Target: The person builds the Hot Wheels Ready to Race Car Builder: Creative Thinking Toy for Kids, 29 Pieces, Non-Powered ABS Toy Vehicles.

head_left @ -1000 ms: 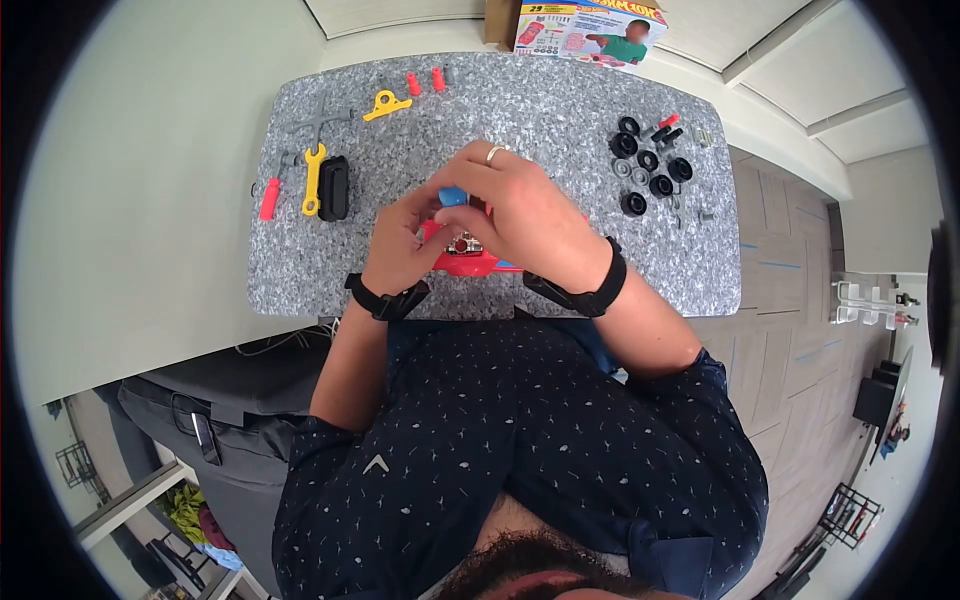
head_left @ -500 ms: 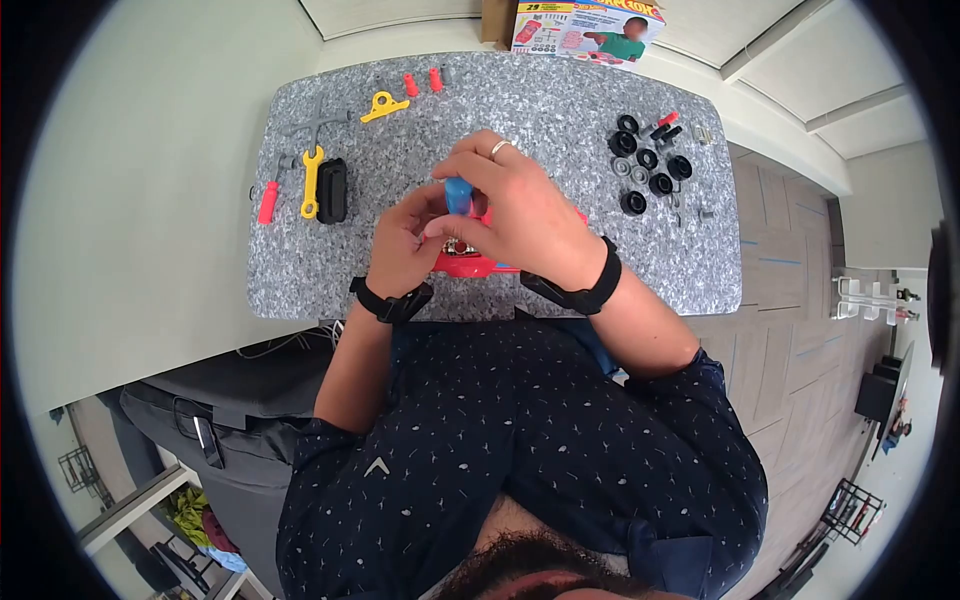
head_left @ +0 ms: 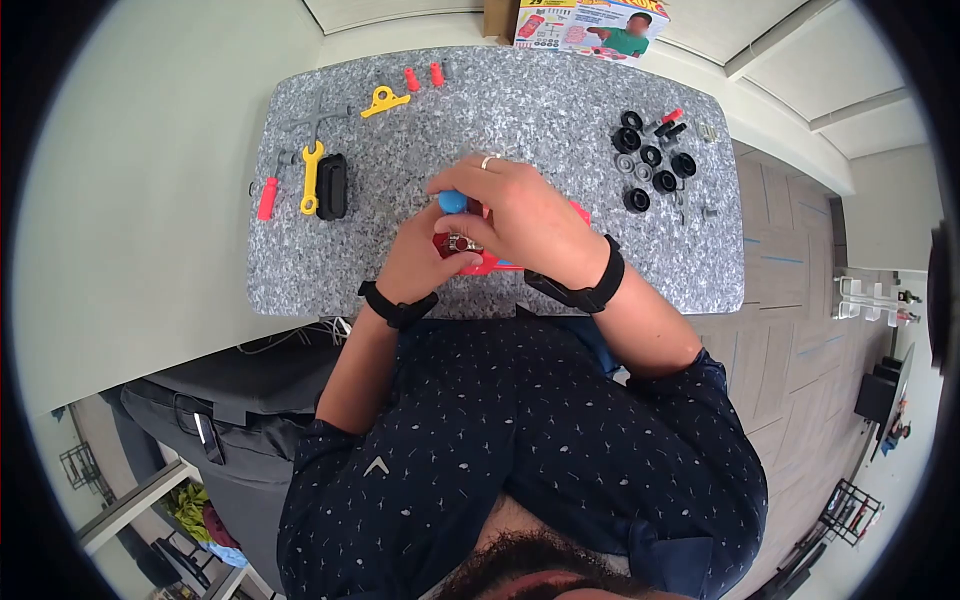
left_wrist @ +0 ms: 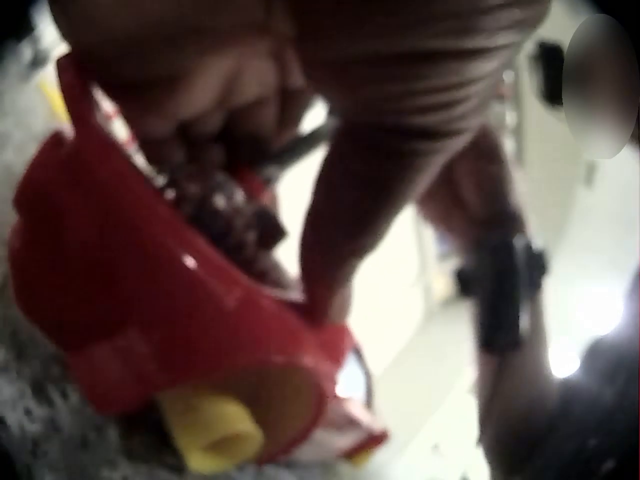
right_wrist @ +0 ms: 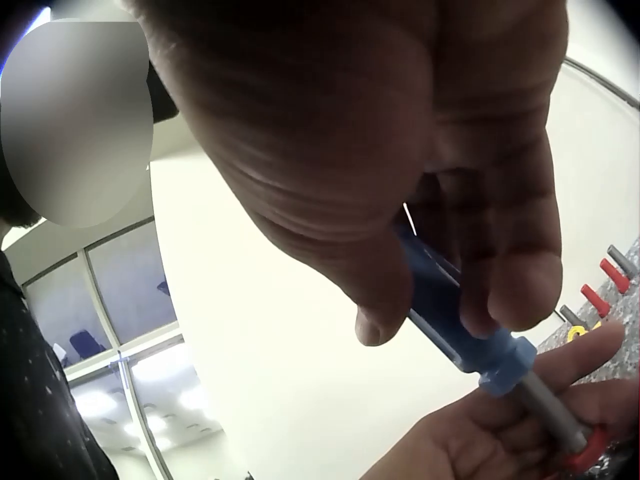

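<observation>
In the head view my right hand (head_left: 545,225) grips the blue handle of a screwdriver (head_left: 453,203) above a red toy car (head_left: 482,264) with a silver engine piece (head_left: 460,243). The right wrist view shows thumb and fingers round the blue handle (right_wrist: 450,305); its grey shaft (right_wrist: 550,412) slants down to a red part (right_wrist: 590,450). My left hand (head_left: 416,262) holds the car's side. Seen from the left wrist, its thumb presses the edge of the red body (left_wrist: 150,280), and a yellow tube (left_wrist: 215,432) pokes out underneath. The screwdriver's tip is hidden.
On the grey speckled table (head_left: 540,110), black wheels (head_left: 637,200) and small parts lie right. A yellow wrench (head_left: 312,180), black tray (head_left: 332,187), grey cross-shaped tool (head_left: 318,120) and red-handled tool (head_left: 268,198) lie left. Behind stands a printed box (head_left: 590,30).
My left fingers have moved down from beside the screwdriver onto the car, with the thumb lower. The blue handle has shifted slightly, and my right fingers have changed position round it.
</observation>
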Demonstrator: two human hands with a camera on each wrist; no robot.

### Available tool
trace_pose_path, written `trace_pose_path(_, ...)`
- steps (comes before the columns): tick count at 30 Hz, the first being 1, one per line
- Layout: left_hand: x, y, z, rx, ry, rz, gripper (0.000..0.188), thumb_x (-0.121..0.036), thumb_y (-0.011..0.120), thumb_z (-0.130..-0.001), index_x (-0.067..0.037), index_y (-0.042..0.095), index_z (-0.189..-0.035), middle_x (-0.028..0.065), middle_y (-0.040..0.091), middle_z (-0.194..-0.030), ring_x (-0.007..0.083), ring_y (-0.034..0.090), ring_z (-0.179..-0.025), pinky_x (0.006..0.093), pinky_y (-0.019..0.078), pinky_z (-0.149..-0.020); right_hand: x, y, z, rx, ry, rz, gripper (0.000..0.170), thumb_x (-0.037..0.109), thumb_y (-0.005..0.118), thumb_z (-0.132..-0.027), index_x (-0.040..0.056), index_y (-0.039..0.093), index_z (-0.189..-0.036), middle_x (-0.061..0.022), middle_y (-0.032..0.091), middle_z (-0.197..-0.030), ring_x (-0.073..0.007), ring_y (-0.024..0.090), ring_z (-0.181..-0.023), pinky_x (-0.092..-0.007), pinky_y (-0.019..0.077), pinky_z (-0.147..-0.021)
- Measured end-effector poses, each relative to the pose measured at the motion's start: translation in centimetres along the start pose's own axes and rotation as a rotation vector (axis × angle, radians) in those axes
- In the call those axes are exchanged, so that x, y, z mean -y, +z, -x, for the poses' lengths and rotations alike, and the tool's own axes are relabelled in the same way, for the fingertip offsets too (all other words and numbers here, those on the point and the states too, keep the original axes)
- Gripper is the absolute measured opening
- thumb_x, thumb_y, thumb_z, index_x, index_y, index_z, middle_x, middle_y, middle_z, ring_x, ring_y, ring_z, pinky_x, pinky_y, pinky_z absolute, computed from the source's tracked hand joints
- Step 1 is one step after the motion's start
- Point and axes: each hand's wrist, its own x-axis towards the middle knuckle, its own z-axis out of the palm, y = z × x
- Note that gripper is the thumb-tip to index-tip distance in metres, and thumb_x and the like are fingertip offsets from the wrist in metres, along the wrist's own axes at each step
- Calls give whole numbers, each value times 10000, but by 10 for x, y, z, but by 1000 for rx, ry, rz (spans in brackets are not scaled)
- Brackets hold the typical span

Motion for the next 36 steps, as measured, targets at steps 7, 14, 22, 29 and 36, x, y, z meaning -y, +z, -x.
trace_pose_path(7,28,1,-2,68,-38,46,346,-48,954,-837,-47,765,-1127,39,770,-1113,149,747,-1023,346,612,-893,-7,2,0,-29,9,4,359,140,831,-923,52,742,-1260,-166,762,-1081,-391,740,-1015,-466,617,-895)
trace_pose_path(14,8,2,-5,72,146,52,792,3,929,-820,-25,609,-1544,121,714,-1485,231,661,-1398,391,522,-1200,-57,-102,11,-543,313,-21,224,69,679,-1055,61,742,-1270,-200,750,-1045,-310,759,-881,-431,611,-794)
trace_pose_path(22,3,-3,-1,55,170,36,833,26,913,-828,-16,579,-1591,144,716,-1514,245,660,-1421,410,507,-1230,-241,-256,42,-38,794,953,192,219,812,-951,108,807,-1109,-198,814,-1108,-427,778,-1075,-540,617,-944)
trace_pose_path(29,6,-18,9,-96,195,-79,740,-76,930,-841,-73,656,-1529,131,753,-1441,295,713,-1338,427,536,-1165,-259,-250,39,214,808,975,257,260,893,-887,112,819,-1084,-162,840,-1123,-390,792,-1114,-515,635,-951)
trace_pose_path(36,6,-40,15,-150,196,-127,718,-87,914,-883,-44,635,-1543,131,715,-1497,249,669,-1401,424,512,-1181,-278,-246,37,262,750,1034,140,177,796,-923,96,817,-1036,-183,834,-1109,-401,798,-1086,-523,638,-929)
